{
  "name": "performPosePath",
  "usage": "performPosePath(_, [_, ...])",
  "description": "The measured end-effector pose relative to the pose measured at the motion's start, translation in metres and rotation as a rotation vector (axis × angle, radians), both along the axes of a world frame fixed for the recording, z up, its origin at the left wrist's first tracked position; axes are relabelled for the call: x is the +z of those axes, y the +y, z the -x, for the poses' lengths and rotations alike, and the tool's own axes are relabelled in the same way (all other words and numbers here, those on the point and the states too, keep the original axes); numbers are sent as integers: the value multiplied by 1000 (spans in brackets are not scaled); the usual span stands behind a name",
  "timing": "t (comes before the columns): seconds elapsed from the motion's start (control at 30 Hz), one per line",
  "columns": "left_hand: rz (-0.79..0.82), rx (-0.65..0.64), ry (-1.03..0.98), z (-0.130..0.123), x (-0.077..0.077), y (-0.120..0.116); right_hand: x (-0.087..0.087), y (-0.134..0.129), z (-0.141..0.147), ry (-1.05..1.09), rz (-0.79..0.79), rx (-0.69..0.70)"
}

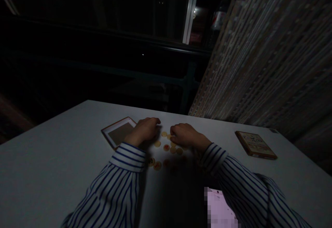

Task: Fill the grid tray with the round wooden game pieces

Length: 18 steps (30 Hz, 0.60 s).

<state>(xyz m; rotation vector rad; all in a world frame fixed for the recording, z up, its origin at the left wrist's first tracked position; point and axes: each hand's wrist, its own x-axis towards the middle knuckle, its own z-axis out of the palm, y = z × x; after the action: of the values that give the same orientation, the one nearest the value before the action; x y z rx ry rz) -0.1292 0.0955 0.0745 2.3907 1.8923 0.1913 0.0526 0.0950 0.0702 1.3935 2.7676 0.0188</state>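
Observation:
Several round wooden pieces point(166, 147) lie scattered on the white table, some with red marks and others looking plain. My left hand point(146, 129) is at the left side of the pieces, beside the open box tray point(118, 133); its fingers are bent and what they hold, if anything, is hidden. On the right, my right hand point(184, 135) is low over the pieces with its fingers curled, and its fingertips are close to a plain piece point(169, 136). The dim light hides whether it grips one.
A flat box with a printed picture point(256, 145) lies on the right of the white table point(64, 159). Near the front edge a pink, partly pixelated object point(220, 209) is beside my right sleeve. Beyond stand a bead curtain point(249, 55), a window and a bottle point(219, 15).

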Motion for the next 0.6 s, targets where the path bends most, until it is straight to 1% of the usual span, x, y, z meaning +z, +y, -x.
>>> performPosePath(0.1, [-9, -21, -6, -1, 1, 0, -1, 2, 7, -24, 6, 15])
performPosePath(0.23, [-10, -35, -20, -1, 1, -1, -2, 5, 12, -36, 20, 0])
performPosePath(0.6, [-22, -34, -16, -5, 2, -6, -5, 9, 16, -49, 55, -8])
